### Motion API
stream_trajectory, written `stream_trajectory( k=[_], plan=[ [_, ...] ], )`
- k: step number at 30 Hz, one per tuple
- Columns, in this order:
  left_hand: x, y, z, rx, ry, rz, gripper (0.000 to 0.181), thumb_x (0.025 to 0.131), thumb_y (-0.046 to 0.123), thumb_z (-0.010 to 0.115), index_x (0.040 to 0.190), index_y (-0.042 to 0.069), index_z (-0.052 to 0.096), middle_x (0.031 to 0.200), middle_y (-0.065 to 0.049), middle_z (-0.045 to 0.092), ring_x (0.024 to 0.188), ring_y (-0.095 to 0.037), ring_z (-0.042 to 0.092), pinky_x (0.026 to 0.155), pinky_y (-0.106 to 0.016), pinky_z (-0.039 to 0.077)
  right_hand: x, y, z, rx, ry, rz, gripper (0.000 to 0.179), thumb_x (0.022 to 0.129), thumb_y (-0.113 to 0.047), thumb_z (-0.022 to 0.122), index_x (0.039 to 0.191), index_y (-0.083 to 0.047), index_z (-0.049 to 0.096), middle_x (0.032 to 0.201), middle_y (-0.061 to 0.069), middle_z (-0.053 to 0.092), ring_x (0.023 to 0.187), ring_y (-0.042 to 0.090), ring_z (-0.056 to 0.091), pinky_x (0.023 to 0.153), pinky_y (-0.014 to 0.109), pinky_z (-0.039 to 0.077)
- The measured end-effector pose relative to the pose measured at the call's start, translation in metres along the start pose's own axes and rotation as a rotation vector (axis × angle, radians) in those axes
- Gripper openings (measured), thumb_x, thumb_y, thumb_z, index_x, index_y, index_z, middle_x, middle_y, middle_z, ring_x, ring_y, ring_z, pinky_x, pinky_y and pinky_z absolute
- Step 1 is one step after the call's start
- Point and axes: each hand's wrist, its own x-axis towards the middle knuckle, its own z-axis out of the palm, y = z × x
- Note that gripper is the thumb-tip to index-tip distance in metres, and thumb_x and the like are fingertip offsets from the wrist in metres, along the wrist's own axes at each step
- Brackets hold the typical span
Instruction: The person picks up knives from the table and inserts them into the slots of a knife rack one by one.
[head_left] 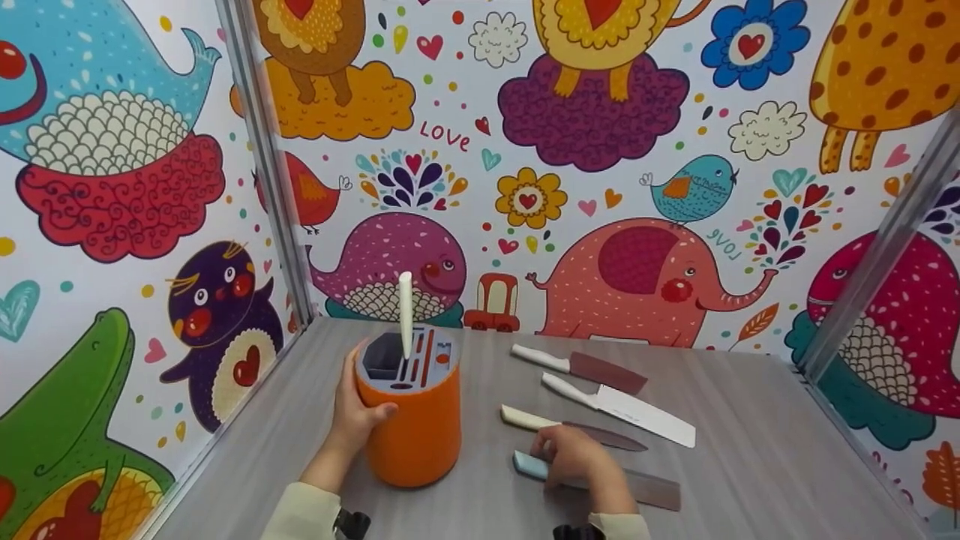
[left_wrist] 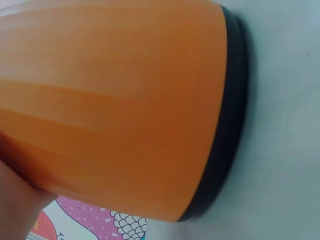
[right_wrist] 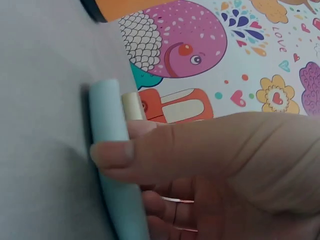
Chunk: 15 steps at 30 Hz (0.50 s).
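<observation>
An orange knife block (head_left: 416, 442) with a grey slotted top stands upright on the table. My left hand (head_left: 351, 412) grips its left side, thumb on the front; the left wrist view shows mostly the block's orange wall (left_wrist: 125, 105) and dark base. One white-handled knife (head_left: 406, 315) stands in a slot. On the right, a knife with a light blue handle (head_left: 531, 465) and wide dark blade lies flat. My right hand (head_left: 581, 459) pinches that handle, its thumb (right_wrist: 115, 154) across it in the right wrist view. Just beyond lies a cream-handled knife (head_left: 607, 436) with a narrow dark blade.
Farther back on the table (head_left: 480, 510) lie a white-handled cleaver (head_left: 649, 416) with a pale blade and a white-handled knife (head_left: 607, 371) with a reddish-brown blade. Walls with cartoon animals (head_left: 637, 277) enclose the back and sides, with metal posts (head_left: 266, 157) at the corners.
</observation>
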Motion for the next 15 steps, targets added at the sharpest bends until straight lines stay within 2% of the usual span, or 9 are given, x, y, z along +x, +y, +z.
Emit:
stream_trajectory(
  k=[5,8,15],
  plan=[
    [0.0004,-0.0006,0.0015,-0.001,0.0,0.01,0.113,0.078,0.039,0.094,0.163,0.002,0.029,0.149,-0.019,0.059,0.128,-0.03,0.063,0.108,-0.022,0.054,-0.0025,0.0052,-0.0012,-0.015,0.004,-0.031,0.045,0.056,0.018,0.081,0.09,-0.01,0.069,0.079,0.001,0.062,0.073,0.017,0.053,0.064,0.036,0.045],
    [0.0001,-0.001,0.0013,0.007,0.002,0.004,0.11,0.078,0.038,0.094,0.163,0.006,0.031,0.149,-0.018,0.06,0.129,-0.032,0.062,0.108,-0.023,0.054,-0.0032,0.0053,-0.0015,-0.048,-0.008,-0.053,0.045,0.056,0.019,0.079,0.089,-0.01,0.068,0.078,-0.001,0.061,0.073,0.017,0.052,0.064,0.036,0.044],
    [-0.0009,-0.0016,0.0005,0.007,0.011,-0.001,0.109,0.077,0.035,0.093,0.162,0.005,0.032,0.148,-0.019,0.059,0.127,-0.03,0.063,0.109,-0.021,0.053,-0.0012,-0.0027,-0.0062,-0.075,-0.013,-0.079,0.044,0.06,0.018,0.081,0.092,-0.01,0.07,0.084,0.005,0.069,0.077,0.019,0.058,0.068,0.042,0.051]
  ],
)
